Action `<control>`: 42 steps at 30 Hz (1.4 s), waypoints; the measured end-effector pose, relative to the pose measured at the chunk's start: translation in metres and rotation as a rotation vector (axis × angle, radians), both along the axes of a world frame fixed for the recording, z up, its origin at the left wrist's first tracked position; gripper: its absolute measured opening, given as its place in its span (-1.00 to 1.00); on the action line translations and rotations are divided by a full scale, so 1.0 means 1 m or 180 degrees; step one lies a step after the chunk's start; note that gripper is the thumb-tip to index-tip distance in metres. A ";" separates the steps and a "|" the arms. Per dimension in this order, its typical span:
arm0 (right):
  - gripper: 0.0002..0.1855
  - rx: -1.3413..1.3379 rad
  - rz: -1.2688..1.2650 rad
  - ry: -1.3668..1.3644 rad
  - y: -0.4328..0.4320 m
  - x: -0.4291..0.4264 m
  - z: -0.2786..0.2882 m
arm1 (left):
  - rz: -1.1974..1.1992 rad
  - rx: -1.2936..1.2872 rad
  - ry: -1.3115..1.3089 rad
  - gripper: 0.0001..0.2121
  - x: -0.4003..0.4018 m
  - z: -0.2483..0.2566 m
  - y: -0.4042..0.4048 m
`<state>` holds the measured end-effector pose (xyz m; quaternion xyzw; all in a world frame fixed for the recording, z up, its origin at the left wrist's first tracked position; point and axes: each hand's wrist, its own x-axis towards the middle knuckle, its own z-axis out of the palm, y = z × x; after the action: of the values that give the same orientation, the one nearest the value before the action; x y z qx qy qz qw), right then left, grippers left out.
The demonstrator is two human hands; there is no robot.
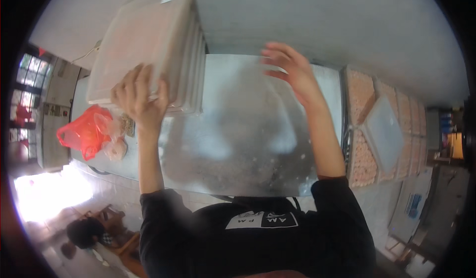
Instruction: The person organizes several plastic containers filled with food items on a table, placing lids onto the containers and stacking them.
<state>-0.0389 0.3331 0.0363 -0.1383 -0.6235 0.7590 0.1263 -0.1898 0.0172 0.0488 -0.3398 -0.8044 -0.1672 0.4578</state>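
Note:
My left hand (139, 96) lies on the near part of the lid of a tall stack of translucent plastic containers (145, 36), with its fingers and thumb spread. The stack stands at the back left of a metal-topped table (238, 129), close to the wall. Pinkish contents show faintly through the top lid. My right hand (292, 68) is raised over the back right of the table, slightly blurred. Its fingers are apart and curved, with nothing between them.
Left of my left arm lie a red plastic bag (89, 131) and small clear bags (115, 149). On the right, beyond the table's edge, are several containers of pinkish pieces (362, 159), with a translucent lid (385, 133) lying askew on them. A person (87, 233) is behind at lower left.

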 end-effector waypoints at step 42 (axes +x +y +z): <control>-0.34 0.1460 -0.4179 -0.1178 0.547 0.798 -0.225 | -0.1071 -0.0445 -0.4234 -0.28 0.596 -0.219 0.742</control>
<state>0.7590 0.8801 -0.1889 -0.5811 -0.5666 0.3405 0.4747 0.4066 0.7592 -0.1707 -0.3140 -0.8595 -0.3567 -0.1883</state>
